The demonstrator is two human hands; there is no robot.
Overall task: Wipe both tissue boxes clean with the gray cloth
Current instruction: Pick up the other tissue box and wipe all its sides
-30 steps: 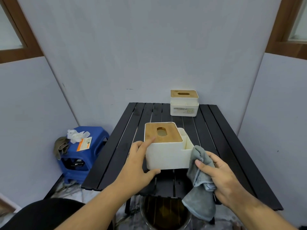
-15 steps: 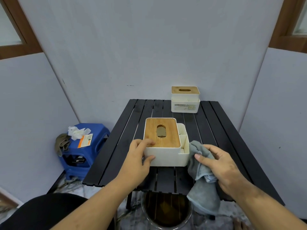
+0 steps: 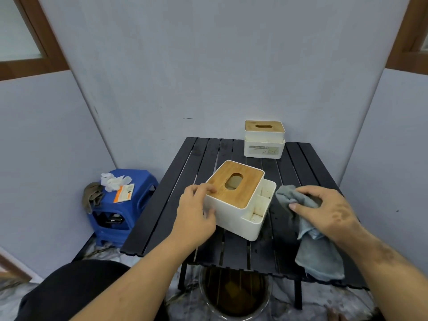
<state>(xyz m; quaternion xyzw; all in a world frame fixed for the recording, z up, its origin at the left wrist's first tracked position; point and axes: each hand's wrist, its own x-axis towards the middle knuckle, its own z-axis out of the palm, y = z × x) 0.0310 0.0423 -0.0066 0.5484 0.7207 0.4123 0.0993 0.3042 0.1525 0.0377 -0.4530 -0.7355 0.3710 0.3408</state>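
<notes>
A white tissue box [image 3: 240, 218] with a wooden lid and side compartments sits turned at an angle on the black slatted table [image 3: 176, 200]. My left hand [image 3: 196, 212] grips its near left corner, fingers over the lid edge and thumb on the side wall. My right hand [image 3: 324, 209] holds the gray cloth [image 3: 317, 251] on the table just right of the box; the cloth trails toward the table's front edge. A second white tissue box [image 3: 264, 141] with a wooden lid stands at the far edge of the table.
A blue plastic stool [image 3: 125, 205] with crumpled tissue, a card and a brown rag stands left of the table. A dark bucket [image 3: 236, 295] sits under the table's front edge. Gray walls close in on all sides.
The near box has been turned counterclockwise and set down flat at an angle. My right hand with the cloth has moved right, away from the box, onto the table.
</notes>
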